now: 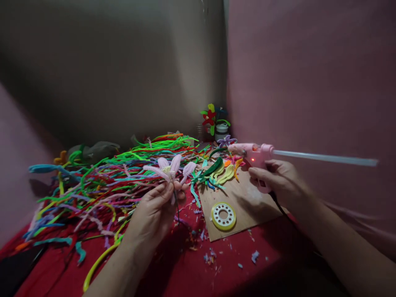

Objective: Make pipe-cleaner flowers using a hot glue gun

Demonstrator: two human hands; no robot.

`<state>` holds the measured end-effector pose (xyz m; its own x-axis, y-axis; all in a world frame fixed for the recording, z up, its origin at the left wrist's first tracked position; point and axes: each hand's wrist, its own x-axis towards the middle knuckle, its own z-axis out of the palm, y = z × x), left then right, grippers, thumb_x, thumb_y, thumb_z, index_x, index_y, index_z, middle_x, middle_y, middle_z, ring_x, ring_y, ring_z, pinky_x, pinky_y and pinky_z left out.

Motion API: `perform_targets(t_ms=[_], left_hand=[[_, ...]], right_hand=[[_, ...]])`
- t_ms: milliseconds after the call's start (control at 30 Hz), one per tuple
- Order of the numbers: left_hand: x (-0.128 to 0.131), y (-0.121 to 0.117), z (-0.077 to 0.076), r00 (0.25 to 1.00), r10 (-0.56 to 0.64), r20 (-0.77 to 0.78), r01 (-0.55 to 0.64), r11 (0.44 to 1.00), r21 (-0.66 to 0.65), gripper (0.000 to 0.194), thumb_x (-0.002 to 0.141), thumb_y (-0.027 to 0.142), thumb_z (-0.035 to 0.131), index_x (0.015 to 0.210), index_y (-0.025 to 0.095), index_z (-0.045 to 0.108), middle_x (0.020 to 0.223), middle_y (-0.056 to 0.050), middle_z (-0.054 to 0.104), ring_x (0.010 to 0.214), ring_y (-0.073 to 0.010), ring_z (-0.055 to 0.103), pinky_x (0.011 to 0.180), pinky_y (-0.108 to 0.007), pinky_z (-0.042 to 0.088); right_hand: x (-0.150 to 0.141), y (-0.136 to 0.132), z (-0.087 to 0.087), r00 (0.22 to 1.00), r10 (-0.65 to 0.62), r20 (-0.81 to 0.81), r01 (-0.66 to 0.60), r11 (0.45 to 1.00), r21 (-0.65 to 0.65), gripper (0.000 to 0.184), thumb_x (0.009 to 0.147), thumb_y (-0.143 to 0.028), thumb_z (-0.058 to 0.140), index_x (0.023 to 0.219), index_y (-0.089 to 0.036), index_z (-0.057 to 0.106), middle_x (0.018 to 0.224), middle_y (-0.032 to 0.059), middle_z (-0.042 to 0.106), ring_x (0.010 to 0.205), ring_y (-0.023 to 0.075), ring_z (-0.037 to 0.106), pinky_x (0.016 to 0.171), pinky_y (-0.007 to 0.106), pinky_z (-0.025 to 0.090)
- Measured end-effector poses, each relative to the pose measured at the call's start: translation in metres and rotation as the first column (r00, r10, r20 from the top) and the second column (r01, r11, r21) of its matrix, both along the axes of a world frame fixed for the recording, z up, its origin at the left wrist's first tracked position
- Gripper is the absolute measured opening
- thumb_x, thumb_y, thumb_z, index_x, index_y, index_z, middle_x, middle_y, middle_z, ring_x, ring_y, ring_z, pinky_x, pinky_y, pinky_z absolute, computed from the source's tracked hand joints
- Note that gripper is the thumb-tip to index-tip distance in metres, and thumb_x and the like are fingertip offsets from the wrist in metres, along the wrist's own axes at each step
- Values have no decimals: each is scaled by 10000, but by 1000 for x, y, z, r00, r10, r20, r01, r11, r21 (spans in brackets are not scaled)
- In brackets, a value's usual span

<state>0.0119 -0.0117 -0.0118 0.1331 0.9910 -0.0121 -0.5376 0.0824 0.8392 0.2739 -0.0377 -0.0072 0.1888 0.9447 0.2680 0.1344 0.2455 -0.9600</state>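
Between its fingertips my left hand (162,202) pinches a pale pink pipe-cleaner flower (173,165) with a whitish centre and a thin dark stem pointing down. My right hand (278,177) is wrapped around the grip of a pink glue gun (258,154), held above the wooden board. Its nozzle points left, toward the flower but well apart from it. A long clear glue stick (324,156) juts from the gun's back, and a small orange light glows on its side. My fingers partly hide the flower's base and the gun's handle.
A large heap of coloured pipe cleaners (114,181) covers the left. On the wooden board (247,218) lie a yellow tape roll (223,216) and green and yellow petals (216,171). Fuzz scraps dot the red cloth (179,268). A red flower (209,117) stands at the back.
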Motion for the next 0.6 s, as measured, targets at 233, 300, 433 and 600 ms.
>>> perform_targets(t_ms=[233,300,433,600], left_hand=[[-10,11,3,986,126,110,-128,992,6,114,570,148,780,645,105,706,656,-55,678,630,-133,615,571,-198,504],[-13,13,4,983,135,128,-136,991,2,105,581,153,773,646,105,706,658,-57,677,621,-128,608,563,-197,502],[-16,16,3,979,156,129,-157,988,-2,101,588,166,771,650,116,709,669,-54,679,622,-123,600,563,-191,498],[-17,17,0,979,177,103,-175,984,-26,117,566,163,782,653,130,712,673,-50,683,635,-128,601,563,-188,496]], right_hand=[[-46,33,34,858,274,-434,-196,956,217,139,731,-287,648,798,-165,645,712,22,643,549,102,543,495,227,441],[-50,39,31,866,308,-394,-231,945,231,153,771,-301,609,830,-166,649,687,16,630,532,102,534,490,230,438],[-45,44,13,948,273,-166,-246,954,169,187,811,-324,577,788,-152,647,581,-1,568,486,93,488,454,214,389],[-33,42,-2,964,259,58,-265,955,135,227,827,-353,557,714,-164,612,562,5,543,501,109,482,443,222,346]])
